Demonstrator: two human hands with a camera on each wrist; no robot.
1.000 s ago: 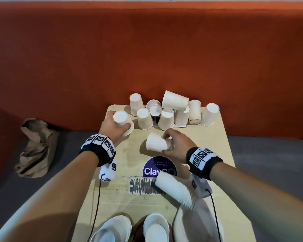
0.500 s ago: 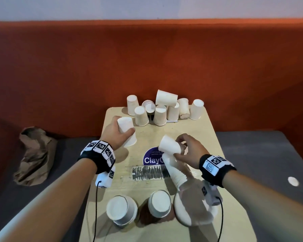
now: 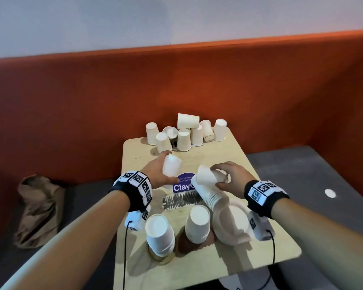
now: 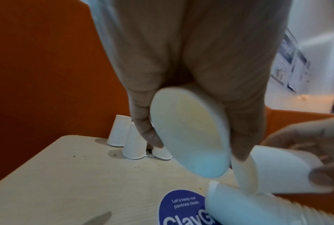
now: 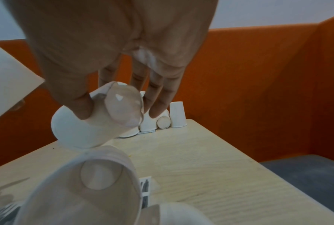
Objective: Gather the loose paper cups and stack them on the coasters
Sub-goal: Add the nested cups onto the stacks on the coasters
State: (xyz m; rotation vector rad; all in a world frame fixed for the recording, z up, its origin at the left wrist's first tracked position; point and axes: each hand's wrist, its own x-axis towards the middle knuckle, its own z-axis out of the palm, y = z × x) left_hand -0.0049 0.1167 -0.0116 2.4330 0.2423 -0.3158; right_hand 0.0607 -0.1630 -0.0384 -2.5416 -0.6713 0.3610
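Note:
My left hand [image 3: 172,166] grips one white paper cup [image 3: 170,168] above the table's middle; in the left wrist view the cup's [image 4: 189,134] open mouth faces the camera. My right hand [image 3: 220,176] pinches a second cup [image 3: 206,174] by its base [image 5: 96,121], tilted just over the narrow end of a leaning stack of nested cups [image 3: 213,198]. Two upside-down cup stacks [image 3: 159,235] [image 3: 198,223] stand on a cork coaster [image 3: 164,259] and a brown coaster [image 3: 182,243] near me. Several loose cups [image 3: 184,132] crowd the far edge.
The pale wooden table [image 3: 228,155] bears a purple sticker [image 3: 183,186] and a black scribbled patch [image 3: 178,200]. Paper plates [image 3: 233,225] lie at the near right under the leaning stack. An orange bench back surrounds the table; a crumpled brown bag [image 3: 38,206] sits on the seat at left.
Both hands lifted their cups off the table and drew them toward me. The right cup moved up to the leaning stack's end. The head view pulled back, showing the two near stacks.

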